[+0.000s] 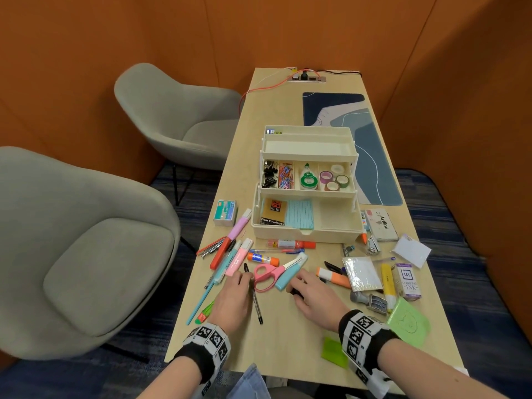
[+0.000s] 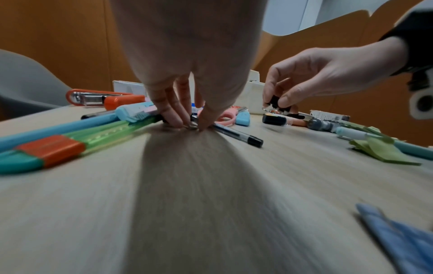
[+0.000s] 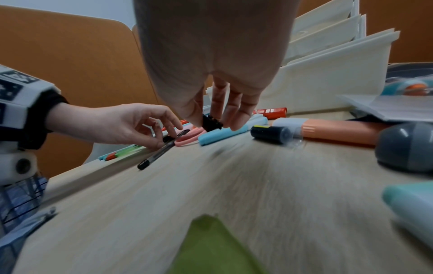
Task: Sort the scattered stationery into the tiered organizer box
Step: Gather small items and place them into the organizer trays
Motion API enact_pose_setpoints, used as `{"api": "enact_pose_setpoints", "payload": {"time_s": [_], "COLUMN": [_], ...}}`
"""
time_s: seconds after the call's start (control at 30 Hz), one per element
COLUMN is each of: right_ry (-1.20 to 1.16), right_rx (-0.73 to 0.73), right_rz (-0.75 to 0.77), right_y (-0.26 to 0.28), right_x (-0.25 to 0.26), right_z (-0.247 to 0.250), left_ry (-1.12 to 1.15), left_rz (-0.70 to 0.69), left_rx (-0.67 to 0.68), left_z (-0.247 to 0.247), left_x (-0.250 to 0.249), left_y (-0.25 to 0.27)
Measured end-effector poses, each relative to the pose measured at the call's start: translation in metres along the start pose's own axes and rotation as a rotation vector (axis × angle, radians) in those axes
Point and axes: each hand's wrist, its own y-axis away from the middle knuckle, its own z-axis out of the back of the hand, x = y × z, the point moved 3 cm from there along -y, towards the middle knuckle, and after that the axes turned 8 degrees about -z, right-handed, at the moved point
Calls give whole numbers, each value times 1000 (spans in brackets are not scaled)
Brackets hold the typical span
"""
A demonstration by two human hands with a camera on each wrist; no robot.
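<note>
The cream tiered organizer box (image 1: 306,236) stands open mid-table; its middle tier holds black binder clips (image 1: 270,174), paper clips and tape rolls. My left hand (image 1: 240,283) reaches down beside a black pen (image 1: 255,300) and pinches a small black binder clip (image 2: 191,124) against the table. My right hand (image 1: 296,287) hovers just off the table next to the pink scissors (image 1: 269,276) and holds black binder clips (image 3: 211,122) between thumb and fingers (image 2: 287,101). The two hands are about a hand's width apart.
Highlighters, pens and glue sticks (image 1: 262,258) lie in front of the box. An orange marker (image 1: 334,277), a stamp (image 1: 370,301), an ink box (image 1: 408,280) and green sticky notes (image 1: 408,322) sit to the right. Grey chairs (image 1: 86,254) stand left of the table.
</note>
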Motion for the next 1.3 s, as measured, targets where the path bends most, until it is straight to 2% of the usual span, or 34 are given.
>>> {"api": "enact_pose_setpoints", "payload": {"time_s": [0.13,0.3,0.5,0.6,0.73,0.93,1.0,1.1,1.2,1.3], "right_ry": [-5,-41,-121,-138,-45,51,54,1,-130,-188], "right_rx": [-11,-36,-298,-388,-343,-213,-189,-277,-350,-330], "right_rz": [-5,-13,-59,-68,-61,-74,-69,-51,-42,-38], "right_y": [0,-6,-69,-116,-169,-215,-216,-200,-163,-118], "right_x": [-3,-4,12,22,34,33,30,27,23,20], "right_z": [2,7,77,116,143,141,138,134,121,95], "left_ry": [-65,0,76,100,108,3,-22,-38,-31,-52], "left_rz": [27,10,40,44,58,86,74,53,48,35], "left_rx": [18,33,32,-27,-45,8,21,28,30,44], "left_z": [-1,-2,2,3,2,-3,-4,-6,-7,-5], "left_x": [-1,2,-1,-6,-6,-3,-3,-3,-3,-4], "left_y": [-2,-1,-9,-8,-10,-14,-14,-13,-12,-10]}}
